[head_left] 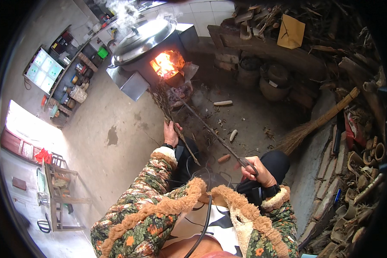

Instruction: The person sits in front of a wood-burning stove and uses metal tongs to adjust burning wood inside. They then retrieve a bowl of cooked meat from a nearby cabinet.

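Observation:
My left hand [171, 133] grips a bundle of dry twigs [162, 100], whose far end points up at the stove's mouth. In my right hand [257, 171] are the looped handles of long iron fire tongs [213, 131]; their tips reach down to the embers and ash [181, 93] below the opening. Bright flames [166, 64] fill the mouth of the wood stove [142, 69]. On top sits a large lidded metal pot [142, 40], with steam rising from it. A metal sheet [134, 86] hangs at the left of the opening.
Corn cobs [223, 103] and bits of twig lie on the concrete floor [116, 109]. A straw broom [316, 124] leans at right against the low ledge [322, 187], beside piled bamboo and firewood [348, 222]. Dark pots [275, 80] stand at the back. A wooden rack [59, 196] is at left.

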Tool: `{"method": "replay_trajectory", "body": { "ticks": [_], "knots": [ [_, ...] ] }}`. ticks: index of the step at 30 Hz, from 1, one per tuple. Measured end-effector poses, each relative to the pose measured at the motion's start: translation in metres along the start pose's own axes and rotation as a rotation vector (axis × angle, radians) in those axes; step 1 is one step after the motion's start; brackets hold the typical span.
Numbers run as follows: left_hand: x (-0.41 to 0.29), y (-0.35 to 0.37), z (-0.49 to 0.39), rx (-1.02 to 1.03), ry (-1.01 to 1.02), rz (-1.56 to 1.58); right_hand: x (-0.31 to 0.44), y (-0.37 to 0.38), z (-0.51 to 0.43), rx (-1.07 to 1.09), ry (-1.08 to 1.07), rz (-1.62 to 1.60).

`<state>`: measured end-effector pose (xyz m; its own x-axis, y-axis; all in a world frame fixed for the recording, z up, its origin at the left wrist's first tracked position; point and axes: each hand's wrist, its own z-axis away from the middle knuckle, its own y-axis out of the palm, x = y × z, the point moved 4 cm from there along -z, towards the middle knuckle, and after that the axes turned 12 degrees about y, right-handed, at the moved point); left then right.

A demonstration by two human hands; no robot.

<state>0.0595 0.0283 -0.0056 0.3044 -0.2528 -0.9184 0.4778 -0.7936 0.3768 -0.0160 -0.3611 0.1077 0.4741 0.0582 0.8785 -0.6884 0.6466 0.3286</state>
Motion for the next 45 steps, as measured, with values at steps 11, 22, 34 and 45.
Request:
{"method": "replay_trajectory", "body": {
  "ticks": [11,22,34,45],
  "knots": [
    [0.002,-0.003,-0.001,-0.029,-0.004,0.013,-0.014,-0.022,-0.031,0.030,-0.163,-0.698],
    [-0.006,0.000,0.001,-0.010,-0.023,-0.006,-0.068,-0.069,-0.098,-0.368,0.206,-1.197],
    [-0.007,0.000,0.002,0.022,-0.018,-0.013,-0.069,-0.059,-0.118,-0.220,0.341,-1.246],
    [-0.003,-0.001,-0.001,0.031,-0.019,0.017,-0.073,-0.064,-0.118,-0.226,0.342,-1.296]
  ]
}}
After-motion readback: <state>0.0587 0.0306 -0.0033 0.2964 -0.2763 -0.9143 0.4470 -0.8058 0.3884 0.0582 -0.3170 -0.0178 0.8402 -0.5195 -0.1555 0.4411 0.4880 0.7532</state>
